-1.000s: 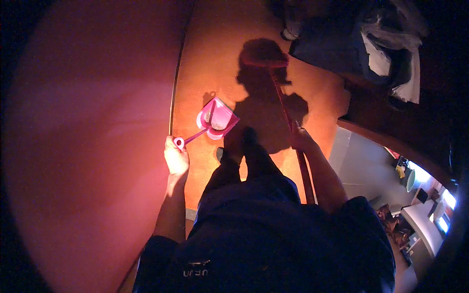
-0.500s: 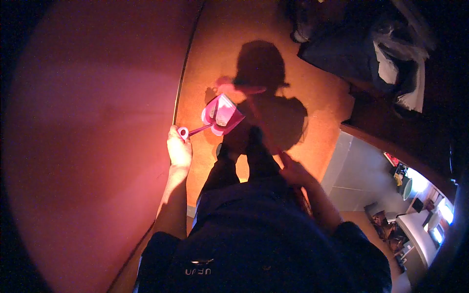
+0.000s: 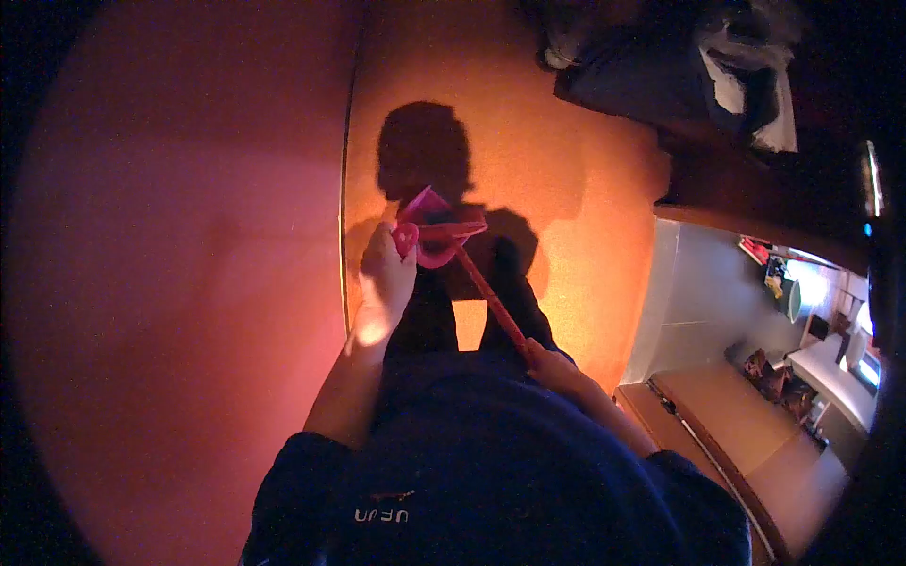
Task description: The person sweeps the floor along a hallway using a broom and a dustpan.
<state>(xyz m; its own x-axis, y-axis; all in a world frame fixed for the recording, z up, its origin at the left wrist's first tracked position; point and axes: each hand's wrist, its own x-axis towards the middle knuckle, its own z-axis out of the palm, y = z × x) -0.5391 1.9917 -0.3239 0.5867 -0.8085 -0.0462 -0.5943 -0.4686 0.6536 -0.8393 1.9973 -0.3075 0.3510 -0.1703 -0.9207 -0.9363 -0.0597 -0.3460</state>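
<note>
My left hand [image 3: 385, 278] is closed around the handle of a pink dustpan [image 3: 427, 202], whose round handle end faces up at me. The pan hangs above the floor in front of my legs. In my right hand [image 3: 555, 370] is the long red stick of a broom [image 3: 491, 304], slanting up and left. Its pinkish-red head lies across the dustpan, over part of the pan. Whether the two touch, I cannot tell. Shadow hides what the pan contains.
A large reddish panel or wall [image 3: 189, 245] runs along my left. The orange-lit floor [image 3: 595, 217] bears my shadow. Dark bags or cloths [image 3: 651, 75] lie at the upper right. Beyond a doorway on the right stands a white desk [image 3: 830, 377].
The dustpan has turned, and my left hand has moved right and slightly up. The broom head has come down and over the pan; its stick is now brightly lit. My view has shifted somewhat.
</note>
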